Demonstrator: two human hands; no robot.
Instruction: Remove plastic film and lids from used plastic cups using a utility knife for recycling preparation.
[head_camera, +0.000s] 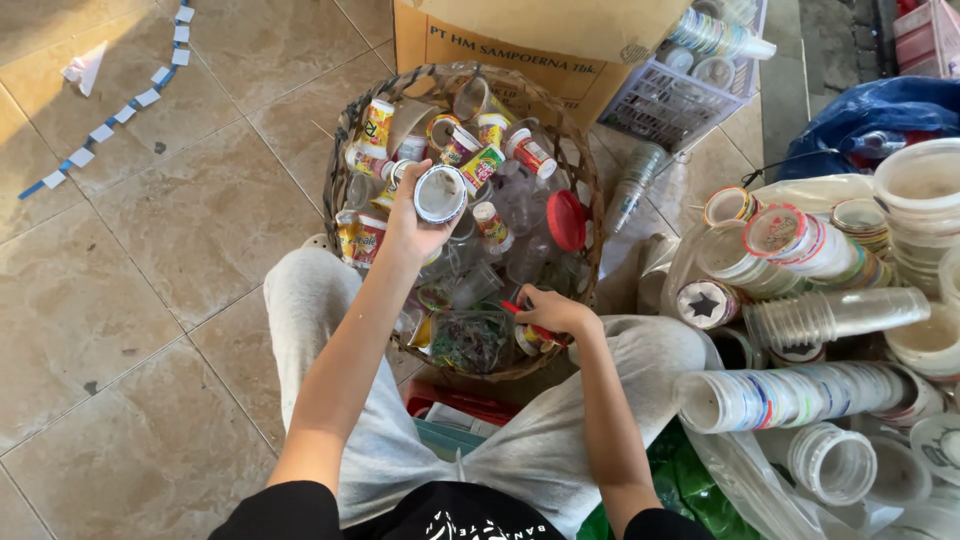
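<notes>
two hands are working over a round woven basket (345, 130) full of used plastic cups, sitting on the tiled floor (150, 250) between the person's knees. the left hand (412, 222) is grasping a small white plastic cup (440, 193) above the basket, while the right hand (552, 312) is clenching a red-handled tool (520, 315) at the near rim. stacked clear cups (790, 395) are lying to the right.

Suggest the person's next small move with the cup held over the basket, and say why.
Probably carry the small white cup in the left hand right to the nested cup stacks. It is lifted clear of the woven basket, while the right hand grips a red tool among the loose cups.
</notes>
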